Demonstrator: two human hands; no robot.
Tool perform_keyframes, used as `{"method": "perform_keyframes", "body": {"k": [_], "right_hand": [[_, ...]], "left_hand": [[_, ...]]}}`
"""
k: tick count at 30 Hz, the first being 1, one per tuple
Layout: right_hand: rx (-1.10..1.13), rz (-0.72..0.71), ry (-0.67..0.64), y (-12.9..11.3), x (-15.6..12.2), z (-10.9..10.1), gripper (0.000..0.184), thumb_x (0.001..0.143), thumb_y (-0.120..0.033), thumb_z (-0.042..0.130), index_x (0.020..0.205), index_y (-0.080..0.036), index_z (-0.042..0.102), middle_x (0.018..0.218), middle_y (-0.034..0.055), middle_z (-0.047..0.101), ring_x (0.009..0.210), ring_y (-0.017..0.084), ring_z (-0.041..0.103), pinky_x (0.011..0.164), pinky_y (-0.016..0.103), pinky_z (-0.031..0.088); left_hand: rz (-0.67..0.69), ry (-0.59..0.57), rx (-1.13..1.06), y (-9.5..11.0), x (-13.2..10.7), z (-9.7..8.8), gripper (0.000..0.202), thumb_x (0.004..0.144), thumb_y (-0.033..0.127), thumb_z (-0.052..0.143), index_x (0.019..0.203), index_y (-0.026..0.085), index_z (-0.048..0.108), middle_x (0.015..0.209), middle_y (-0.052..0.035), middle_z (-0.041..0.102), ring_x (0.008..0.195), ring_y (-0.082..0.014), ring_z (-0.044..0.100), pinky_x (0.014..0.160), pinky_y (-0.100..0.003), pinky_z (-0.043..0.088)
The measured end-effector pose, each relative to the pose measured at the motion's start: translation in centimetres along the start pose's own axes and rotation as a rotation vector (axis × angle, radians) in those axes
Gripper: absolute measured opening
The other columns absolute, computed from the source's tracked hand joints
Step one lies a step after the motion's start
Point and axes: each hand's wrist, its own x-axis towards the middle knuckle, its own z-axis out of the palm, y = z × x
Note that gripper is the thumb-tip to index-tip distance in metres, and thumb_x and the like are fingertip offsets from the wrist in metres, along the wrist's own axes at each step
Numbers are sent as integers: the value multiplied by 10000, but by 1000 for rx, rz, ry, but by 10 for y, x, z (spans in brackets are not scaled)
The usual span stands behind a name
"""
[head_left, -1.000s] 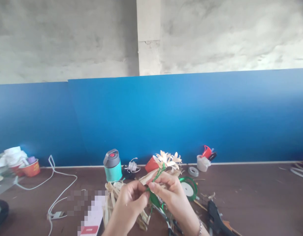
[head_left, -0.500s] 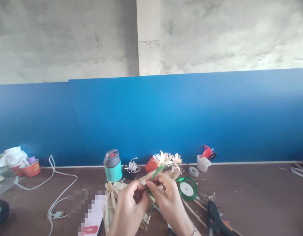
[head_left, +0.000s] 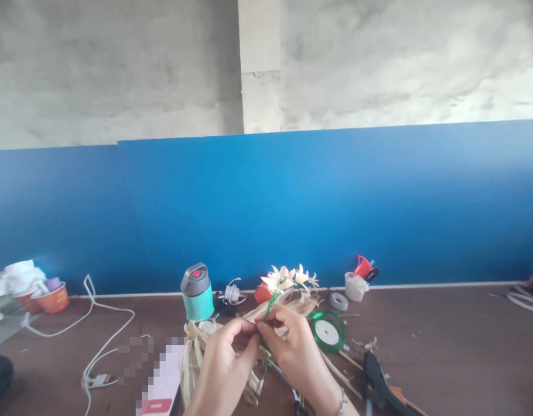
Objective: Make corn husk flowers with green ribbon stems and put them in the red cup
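Both hands meet in front of me around the green stem [head_left: 271,304] of a spray of cream-white artificial flowers [head_left: 287,279]. The thumb and fingers of my left hand [head_left: 229,352] pinch at the lower stem. Close against it, my right hand [head_left: 294,344] is closed on the same stem, its fingertips touching the left ones. The blossoms stand above my fingers, tilted slightly right. Dried, straw-coloured husks [head_left: 192,361] lie under and behind my hands. Just right of my right hand rests a spool of green ribbon [head_left: 328,332].
A teal thermos [head_left: 197,300] stands behind my left hand. To the right lie a black glue gun [head_left: 379,384], a tape roll [head_left: 339,301] and a white cup [head_left: 356,287] of tools. White cables [head_left: 112,341] and orange cups [head_left: 53,298] are at left. A blue partition [head_left: 266,214] closes the back.
The flower spray has turned a little, its stem now more upright and the blossoms shifted slightly left. My hands keep their pinch in nearly the same place.
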Motion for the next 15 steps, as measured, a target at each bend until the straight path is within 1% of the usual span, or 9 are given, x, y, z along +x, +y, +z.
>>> {"method": "perform_keyframes", "body": {"k": [2,4,9,12,15], "right_hand": [[-6,5,0,0,0,0,93,788,-185,572,737,-167,647,733,42,687,731,202,625,677,277,463],[-9,8,4,1,0,1,98,787,-189,572,734,-166,651,733,41,689,728,202,625,677,278,464],[-22,35,40,6,1,2,134,793,-232,576,717,-160,660,730,54,696,719,210,625,662,287,457],[-34,73,58,8,1,1,171,787,-263,584,674,-155,653,685,54,689,675,207,615,606,281,437],[-20,104,59,7,1,-1,174,769,-272,599,653,-153,650,675,51,688,657,203,607,585,276,427]], "left_hand": [[-28,-13,11,-1,1,1,124,759,256,574,713,164,643,654,-31,658,615,-186,597,563,-234,432],[-18,-9,44,-2,1,3,154,774,276,561,680,168,619,608,-16,626,578,-171,566,532,-225,406],[50,50,130,-5,-1,8,198,813,323,528,696,189,615,633,-23,633,582,-173,558,547,-231,389],[73,92,222,-6,-4,11,186,806,321,542,678,207,612,644,-28,648,595,-185,576,561,-237,383],[98,127,269,-6,-5,13,179,797,306,551,657,212,610,616,-26,648,552,-176,566,536,-235,368]]}}
